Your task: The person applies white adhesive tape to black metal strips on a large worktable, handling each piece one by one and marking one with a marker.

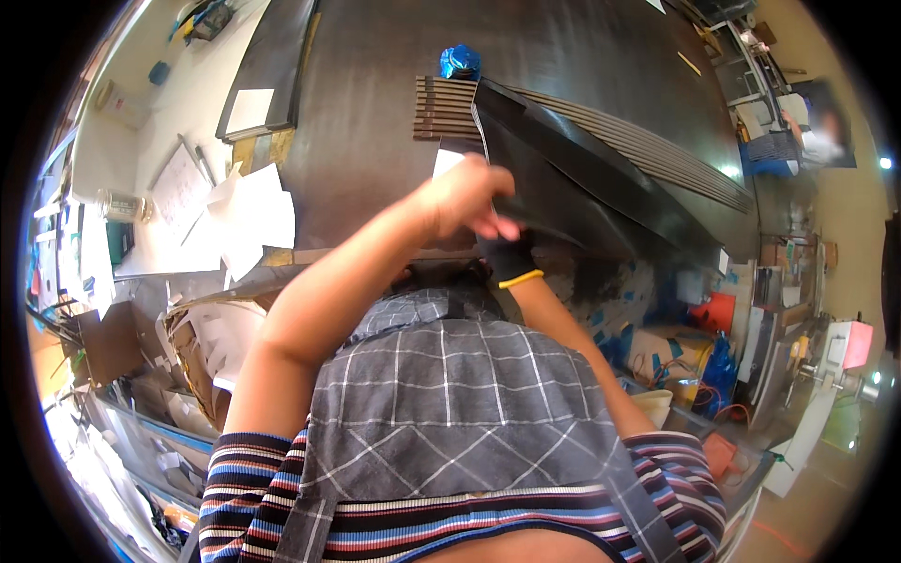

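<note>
My bare left hand (466,199) is over the near left end of a black flexible sheet (563,178). Its fingers are bent and apart, slightly blurred, with nothing visible between them. Just right of it, my right hand (507,255) wears a black glove with a yellow cuff. That hand is at the sheet's near edge, and its fingers blend into the dark material. The sheet slants to the right over several long, thin brown strips (648,141), whose left ends (441,108) stick out. A white paper piece (452,158) lies beside my left hand.
A shiny blue wrapped bundle (460,62) sits beyond the strips on the dark table (366,56). To the left are loose white papers (249,220), a glass jar (124,205) and a dark flat stack (272,66). Another person (821,141) is at the far right.
</note>
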{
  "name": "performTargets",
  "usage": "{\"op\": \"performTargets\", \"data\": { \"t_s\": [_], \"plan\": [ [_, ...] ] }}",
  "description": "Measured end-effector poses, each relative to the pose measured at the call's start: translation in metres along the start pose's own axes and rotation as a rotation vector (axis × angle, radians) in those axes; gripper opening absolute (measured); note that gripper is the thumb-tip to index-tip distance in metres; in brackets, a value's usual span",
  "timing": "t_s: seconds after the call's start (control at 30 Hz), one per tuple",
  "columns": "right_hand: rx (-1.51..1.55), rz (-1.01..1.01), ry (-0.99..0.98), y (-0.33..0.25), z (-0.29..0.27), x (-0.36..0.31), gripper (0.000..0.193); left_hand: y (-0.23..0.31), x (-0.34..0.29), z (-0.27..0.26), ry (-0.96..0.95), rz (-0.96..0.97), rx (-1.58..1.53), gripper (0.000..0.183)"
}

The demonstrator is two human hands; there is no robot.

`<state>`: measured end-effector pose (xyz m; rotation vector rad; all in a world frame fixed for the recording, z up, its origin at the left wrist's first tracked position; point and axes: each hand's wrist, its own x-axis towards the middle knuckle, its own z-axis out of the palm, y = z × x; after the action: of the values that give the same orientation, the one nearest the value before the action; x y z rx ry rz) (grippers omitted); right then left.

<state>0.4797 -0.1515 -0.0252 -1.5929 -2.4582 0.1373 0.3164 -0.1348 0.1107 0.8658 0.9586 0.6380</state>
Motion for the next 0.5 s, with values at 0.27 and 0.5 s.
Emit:
{"op": "performTargets", "data": {
  "t_s": [0.27,0.5],
  "plan": [
    [0.0,-0.106,-0.016,0.015,-0.01,-0.008,0.026,-0.044,-0.033,0.02,-0.13,0.171,0.0,0.072],
    [0.218,0.075,-0.075,0.039,0.007,0.005,0.03,-0.127,-0.029,-0.026,-0.003,0.429,0.684,0.072]
  ]
}}
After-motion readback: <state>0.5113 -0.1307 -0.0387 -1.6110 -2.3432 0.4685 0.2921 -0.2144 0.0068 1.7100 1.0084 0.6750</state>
